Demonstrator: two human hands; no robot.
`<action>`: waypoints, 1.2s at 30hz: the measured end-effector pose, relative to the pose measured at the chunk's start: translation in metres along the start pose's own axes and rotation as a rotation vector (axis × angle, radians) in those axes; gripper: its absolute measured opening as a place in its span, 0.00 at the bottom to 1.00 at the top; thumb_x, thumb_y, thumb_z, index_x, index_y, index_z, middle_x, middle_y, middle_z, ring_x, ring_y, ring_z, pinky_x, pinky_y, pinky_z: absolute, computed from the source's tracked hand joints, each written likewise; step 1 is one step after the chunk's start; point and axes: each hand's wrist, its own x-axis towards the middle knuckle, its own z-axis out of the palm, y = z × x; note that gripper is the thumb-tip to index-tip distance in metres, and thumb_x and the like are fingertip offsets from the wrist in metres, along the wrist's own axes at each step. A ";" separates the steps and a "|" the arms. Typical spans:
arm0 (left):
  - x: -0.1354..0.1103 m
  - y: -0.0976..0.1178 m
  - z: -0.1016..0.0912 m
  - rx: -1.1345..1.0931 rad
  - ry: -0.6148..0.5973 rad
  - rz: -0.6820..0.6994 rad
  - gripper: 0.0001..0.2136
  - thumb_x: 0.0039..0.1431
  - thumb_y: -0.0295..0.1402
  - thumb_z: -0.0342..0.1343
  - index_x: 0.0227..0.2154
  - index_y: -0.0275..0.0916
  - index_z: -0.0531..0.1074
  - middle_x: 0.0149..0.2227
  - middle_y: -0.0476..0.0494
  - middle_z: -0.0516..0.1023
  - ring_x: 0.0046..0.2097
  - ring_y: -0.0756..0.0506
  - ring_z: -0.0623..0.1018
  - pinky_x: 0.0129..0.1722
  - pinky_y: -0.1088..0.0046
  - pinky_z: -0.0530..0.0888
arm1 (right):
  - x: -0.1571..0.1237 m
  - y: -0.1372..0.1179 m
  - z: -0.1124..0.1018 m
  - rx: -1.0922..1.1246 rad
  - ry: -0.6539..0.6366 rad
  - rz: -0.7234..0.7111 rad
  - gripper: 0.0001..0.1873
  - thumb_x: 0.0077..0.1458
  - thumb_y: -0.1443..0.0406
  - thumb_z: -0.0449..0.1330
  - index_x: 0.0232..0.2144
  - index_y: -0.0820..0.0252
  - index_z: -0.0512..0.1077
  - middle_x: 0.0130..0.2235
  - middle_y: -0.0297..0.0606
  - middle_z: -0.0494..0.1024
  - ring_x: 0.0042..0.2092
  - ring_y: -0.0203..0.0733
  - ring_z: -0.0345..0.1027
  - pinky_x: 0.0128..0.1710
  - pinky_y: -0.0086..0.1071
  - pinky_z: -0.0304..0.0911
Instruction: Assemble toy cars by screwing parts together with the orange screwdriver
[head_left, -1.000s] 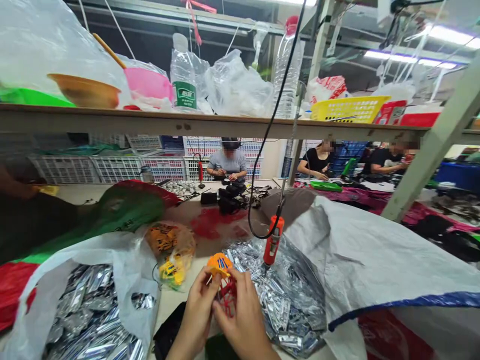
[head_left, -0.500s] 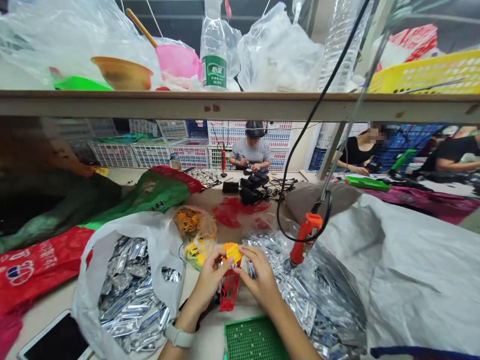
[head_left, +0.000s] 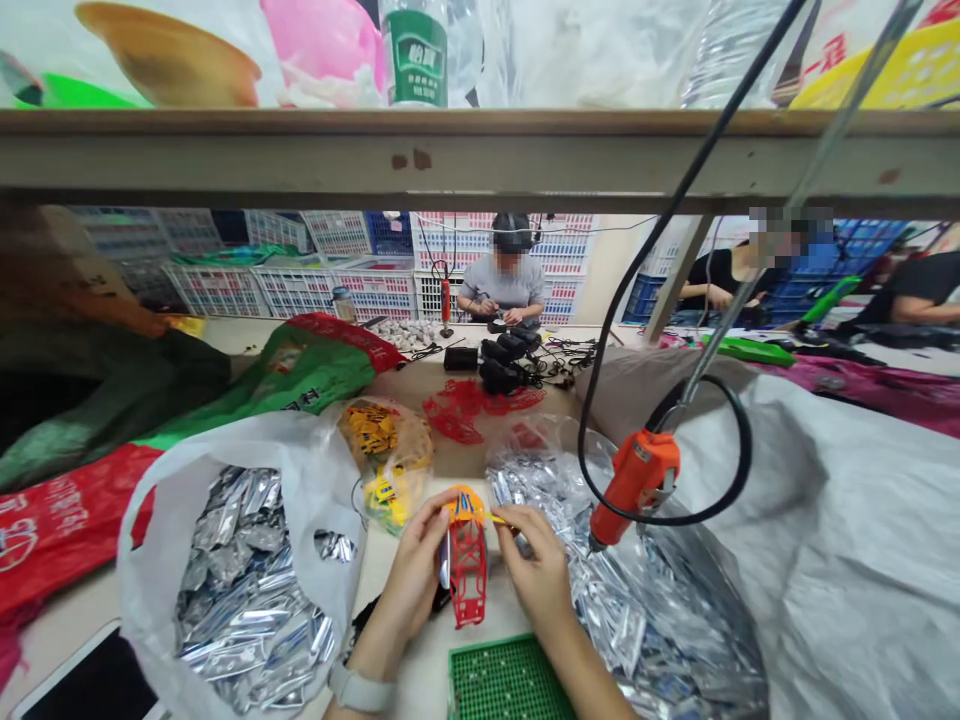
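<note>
My left hand (head_left: 415, 552) is closed round the left side of a red plastic lattice frame (head_left: 470, 588), with an orange-yellow piece with blue marks (head_left: 466, 503) at its upper end. A thin yellow strip (head_left: 493, 517) is pinched in my right hand (head_left: 537, 565), its left end close to the orange-yellow piece; I cannot tell whether they touch. A silvery edge shows between the frame and my left fingers. Below the frame lies a green grid tray (head_left: 506, 680) holding small bits.
White bag of silvery packets (head_left: 247, 600) on the left, clear bag of silvery parts (head_left: 660, 620) on the right. An orange-red electric screwdriver (head_left: 637, 480) hangs at right. Yellow parts in a bag (head_left: 382, 430) and red frames (head_left: 476, 400) lie beyond. A co-worker (head_left: 504, 280) sits opposite.
My right hand has come away from the orange-yellow piece and now pinches a thin yellow strip. The orange-yellow piece has turned, showing blue marks. The view has shifted downward and the screwdriver appears larger.
</note>
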 end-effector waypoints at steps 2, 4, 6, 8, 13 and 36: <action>-0.003 0.004 0.001 -0.126 0.031 -0.073 0.30 0.38 0.48 0.75 0.45 0.42 0.79 0.51 0.41 0.81 0.52 0.39 0.79 0.49 0.69 0.76 | -0.003 0.001 0.001 -0.003 -0.035 -0.051 0.17 0.61 0.74 0.56 0.46 0.53 0.78 0.42 0.39 0.82 0.45 0.38 0.77 0.46 0.31 0.74; -0.005 0.006 0.000 -0.190 0.056 -0.086 0.31 0.35 0.45 0.77 0.46 0.42 0.79 0.49 0.41 0.82 0.51 0.40 0.80 0.48 0.70 0.77 | -0.005 0.001 0.003 0.012 -0.100 -0.104 0.18 0.61 0.74 0.56 0.47 0.52 0.78 0.44 0.40 0.82 0.47 0.38 0.77 0.48 0.31 0.74; -0.005 0.006 -0.001 -0.229 0.086 -0.077 0.32 0.35 0.43 0.78 0.46 0.42 0.78 0.49 0.41 0.82 0.51 0.40 0.81 0.48 0.70 0.78 | -0.006 -0.001 0.004 0.024 -0.165 -0.132 0.17 0.61 0.74 0.57 0.48 0.52 0.77 0.46 0.40 0.82 0.48 0.38 0.77 0.49 0.31 0.74; -0.004 0.005 -0.004 -0.239 0.110 -0.066 0.32 0.36 0.42 0.77 0.48 0.41 0.78 0.49 0.40 0.82 0.51 0.40 0.81 0.48 0.69 0.78 | -0.004 -0.003 0.002 0.007 -0.229 -0.142 0.16 0.61 0.72 0.59 0.48 0.53 0.77 0.49 0.42 0.82 0.50 0.40 0.76 0.50 0.33 0.75; -0.002 0.003 -0.008 -0.227 0.114 -0.036 0.31 0.39 0.42 0.76 0.48 0.40 0.77 0.51 0.39 0.81 0.53 0.40 0.80 0.48 0.70 0.78 | -0.003 -0.007 -0.003 -0.066 -0.334 -0.145 0.12 0.59 0.67 0.61 0.47 0.56 0.75 0.55 0.46 0.78 0.58 0.48 0.71 0.58 0.46 0.72; 0.000 0.002 -0.012 -0.304 0.091 -0.035 0.28 0.46 0.38 0.73 0.52 0.41 0.75 0.54 0.40 0.80 0.52 0.42 0.81 0.50 0.70 0.78 | -0.006 -0.008 0.000 -0.019 -0.292 -0.118 0.12 0.60 0.70 0.60 0.43 0.51 0.77 0.50 0.41 0.81 0.50 0.45 0.73 0.49 0.42 0.75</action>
